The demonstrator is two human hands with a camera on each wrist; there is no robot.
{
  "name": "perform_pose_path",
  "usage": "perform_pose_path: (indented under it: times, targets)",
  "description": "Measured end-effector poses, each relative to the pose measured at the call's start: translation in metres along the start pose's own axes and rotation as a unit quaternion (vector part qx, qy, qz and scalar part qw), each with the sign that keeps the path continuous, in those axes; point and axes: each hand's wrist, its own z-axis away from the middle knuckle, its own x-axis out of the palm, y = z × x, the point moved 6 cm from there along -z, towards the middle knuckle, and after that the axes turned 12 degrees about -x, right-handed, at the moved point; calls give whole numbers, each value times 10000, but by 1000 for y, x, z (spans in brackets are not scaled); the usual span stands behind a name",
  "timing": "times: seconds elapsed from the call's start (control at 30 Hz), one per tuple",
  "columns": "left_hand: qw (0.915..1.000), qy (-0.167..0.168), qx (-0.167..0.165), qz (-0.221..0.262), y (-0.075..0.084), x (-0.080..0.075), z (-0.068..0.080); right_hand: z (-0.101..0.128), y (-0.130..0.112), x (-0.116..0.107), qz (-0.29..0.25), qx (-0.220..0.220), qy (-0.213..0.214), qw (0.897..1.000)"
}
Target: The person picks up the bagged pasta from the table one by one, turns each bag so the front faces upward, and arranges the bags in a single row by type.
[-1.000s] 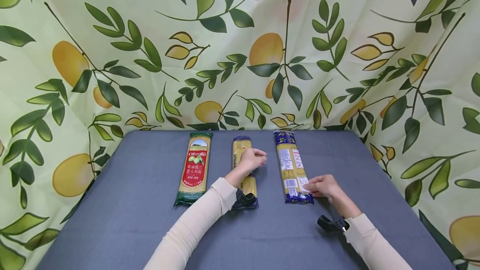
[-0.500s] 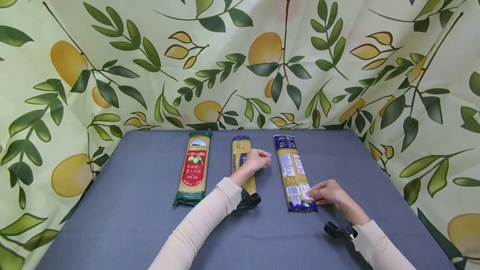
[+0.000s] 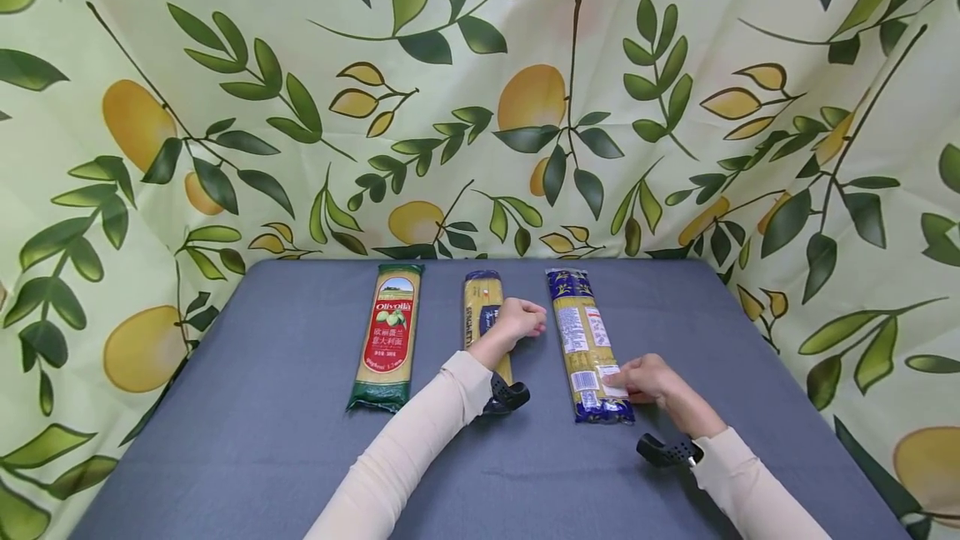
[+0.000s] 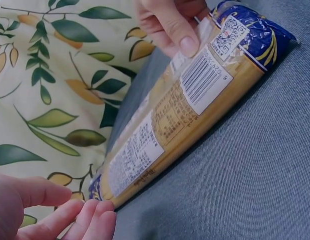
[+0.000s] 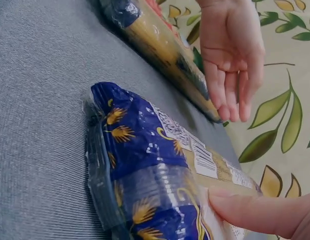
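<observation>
My right hand grips the near right side of a blue-ended spaghetti pack, thumb on its label side. The left wrist view shows the same thumb by the barcode of that pack, the other fingers largely hidden behind its edge. My left hand hovers between this pack and a middle spaghetti pack, its fingers loosely bent around nothing. Seen from the right wrist, the left hand has its palm turned toward the gripped pack, and the forearm covers part of the middle pack in the head view.
A green-ended spaghetti pack with a red label lies to the left, roughly alongside the others. All rest on a grey cloth-covered table. A leaf-and-fruit patterned curtain rises behind the table's far edge and at both sides.
The gripped spaghetti pack has slid a little toward me with my right hand. My left hand has drifted slightly right, showing more of the middle pack's label.
</observation>
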Motion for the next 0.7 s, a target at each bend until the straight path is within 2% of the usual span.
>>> perform_pose_path:
  times: [0.33, 0.57, 0.63, 0.7]
  targets:
    - [9999, -41, -119, 63, -1, 13, -5, -2, 0, 0, -312, -46, -28, 9995]
    - [9992, 199, -326, -115, 1, 15, -7, -8, 5, 4, -1174, -672, -294, 9904]
    - [9989, 153, -445, -77, -2, 17, -13, -8, 7, 5, -1384, -745, -334, 9870]
    - [9985, -15, -544, 59, -10, 22, -28, -8, 10, 6, -1528, -762, -336, 9847]
